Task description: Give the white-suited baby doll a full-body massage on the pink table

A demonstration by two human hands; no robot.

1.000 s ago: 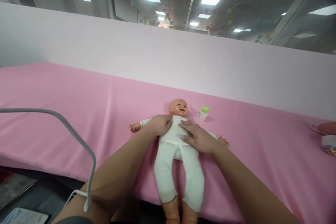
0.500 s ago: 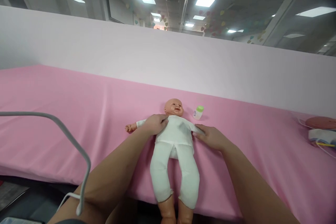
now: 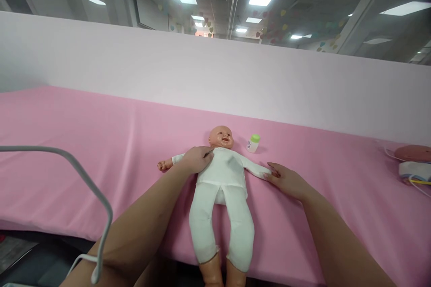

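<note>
Item one: baby doll, lying on its back on the pink sheet, head toward the pale lilac partition, bare feet hanging over the near edge of the surface. It wears a white long-sleeved top and white leggings; both arms spread outward, the small bare hand at the viewer's left showing past its cuff. Item two: left hand, laid palm down on the doll's shoulder and upper chest, fingers loosely curved and resting flat on the white fabric, not clenched around anything. Item three: right hand, palm down on the sheet at the end of the doll's other outstretched sleeve, fingertips touching the cuff; fingers extended and relaxed, whether they pinch the fabric cannot be told. Item four: small bottle, white body with a green cap, standing on the sheet just beside the doll's head, apart from both hands. Item five: at the far right edge, a pinkish round object with a white and blue piece in front of it, too cut off to identify. Item six: grey cable, looping across the lower left foreground.
</note>
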